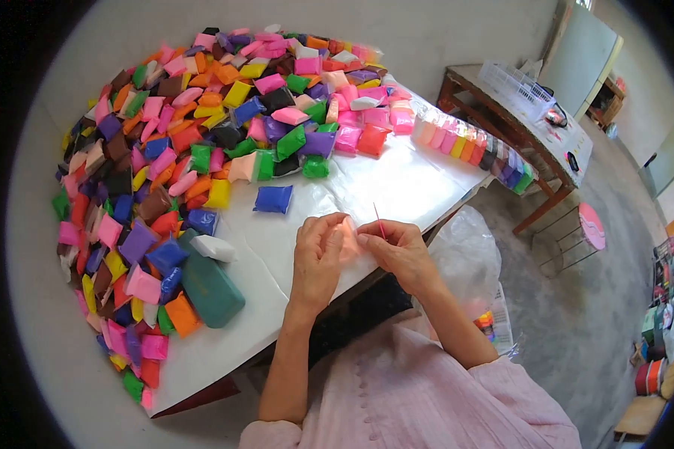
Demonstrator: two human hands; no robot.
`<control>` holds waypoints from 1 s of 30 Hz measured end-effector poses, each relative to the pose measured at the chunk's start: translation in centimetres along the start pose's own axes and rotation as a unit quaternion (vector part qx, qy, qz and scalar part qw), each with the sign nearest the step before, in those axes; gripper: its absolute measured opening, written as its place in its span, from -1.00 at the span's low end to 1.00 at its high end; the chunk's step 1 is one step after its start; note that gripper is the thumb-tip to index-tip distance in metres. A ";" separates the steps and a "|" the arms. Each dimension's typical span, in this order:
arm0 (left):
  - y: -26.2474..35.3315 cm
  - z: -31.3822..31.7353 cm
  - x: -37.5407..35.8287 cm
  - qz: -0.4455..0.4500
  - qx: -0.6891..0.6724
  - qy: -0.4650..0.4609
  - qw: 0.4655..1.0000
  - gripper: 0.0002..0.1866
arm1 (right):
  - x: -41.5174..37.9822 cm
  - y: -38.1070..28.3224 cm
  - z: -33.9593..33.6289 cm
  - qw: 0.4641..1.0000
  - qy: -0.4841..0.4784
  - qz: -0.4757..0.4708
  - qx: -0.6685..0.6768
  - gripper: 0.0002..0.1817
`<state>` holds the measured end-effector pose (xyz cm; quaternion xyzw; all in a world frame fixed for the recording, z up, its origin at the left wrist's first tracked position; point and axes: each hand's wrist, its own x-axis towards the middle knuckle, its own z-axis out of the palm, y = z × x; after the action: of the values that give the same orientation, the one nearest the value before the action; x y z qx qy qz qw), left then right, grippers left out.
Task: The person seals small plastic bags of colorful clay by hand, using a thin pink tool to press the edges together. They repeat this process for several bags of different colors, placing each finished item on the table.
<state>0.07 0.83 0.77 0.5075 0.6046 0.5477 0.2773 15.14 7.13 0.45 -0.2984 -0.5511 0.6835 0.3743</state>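
Note:
Near the table's front edge, my left hand (318,253) grips a small peach-coloured soft packet (348,241) by its left side, fingers curled over it. My right hand (401,253) is at the packet's right side, its thumb and fingertips pinching a thin red stick (379,220) that points upward. Just beyond my hands, a blue packet (273,199) lies alone on the white table covering (382,191). A big heap of coloured packets (225,123) fills the far and left parts of the table.
A teal box (211,288) with a white packet (213,248) on its end stands at the left. Packets in a colour-sorted row (472,150) line the right edge. Beyond are a wooden table (502,120) with a white basket (520,90), a pink stool (591,226) and a plastic bag (468,251).

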 end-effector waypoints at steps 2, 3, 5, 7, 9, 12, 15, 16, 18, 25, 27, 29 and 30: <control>0.1 0.0 0.0 0.006 0.012 -0.003 1.000 -0.72 | -0.1 0.0 0.0 1.000 0.006 -0.002 0.002 -0.79; 0.0 0.1 0.1 0.015 0.015 -0.001 1.000 -0.72 | -0.2 0.0 0.1 1.000 0.004 -0.005 -0.004 -0.79; -0.1 0.2 0.1 0.024 0.019 0.003 1.000 -0.72 | -0.2 -0.2 0.2 1.000 -0.001 -0.011 -0.016 -0.80; -0.1 0.2 0.2 0.024 0.023 0.006 0.999 -0.71 | -0.1 0.1 0.1 1.000 0.002 -0.019 -0.022 -0.80; -0.1 0.2 0.2 0.025 0.029 0.006 0.999 -0.71 | 0.1 0.4 0.2 0.999 0.002 -0.032 -0.023 -0.81; -0.1 0.2 0.3 0.024 0.041 0.002 0.999 -0.71 | 0.2 0.9 0.2 0.999 0.002 -0.050 -0.017 -0.81; -0.2 0.2 0.3 0.021 0.032 0.000 0.999 -0.72 | 0.1 1.0 0.1 0.999 -0.002 -0.047 -0.022 -0.81; -0.2 0.3 0.3 0.019 0.026 -0.001 0.999 -0.72 | 0.0 0.9 -0.1 0.999 -0.006 -0.041 -0.030 -0.80; -0.5 0.4 0.4 0.020 -0.003 0.004 1.000 -0.71 | 0.0 0.8 -0.2 0.999 -0.011 -0.034 -0.035 -0.79; -0.6 0.3 0.3 0.031 -0.024 0.002 0.999 -0.72 | 0.1 0.8 -0.3 0.999 -0.019 -0.033 -0.023 -0.79; -0.5 0.2 0.3 0.027 -0.023 0.001 0.999 -0.73 | 0.1 0.9 -0.3 0.999 -0.017 -0.031 -0.025 -0.79; -0.5 0.2 0.3 0.026 -0.021 -0.001 0.999 -0.72 | 0.1 0.9 -0.3 0.999 -0.015 -0.026 -0.029 -0.79; -0.5 0.2 0.3 0.026 -0.019 -0.001 0.999 -0.72 | 0.1 0.9 -0.3 0.999 -0.015 -0.026 -0.027 -0.79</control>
<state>0.01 1.26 0.31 0.5185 0.5804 0.5653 0.2735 15.17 7.25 -0.46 -0.2838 -0.5823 0.6629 0.3753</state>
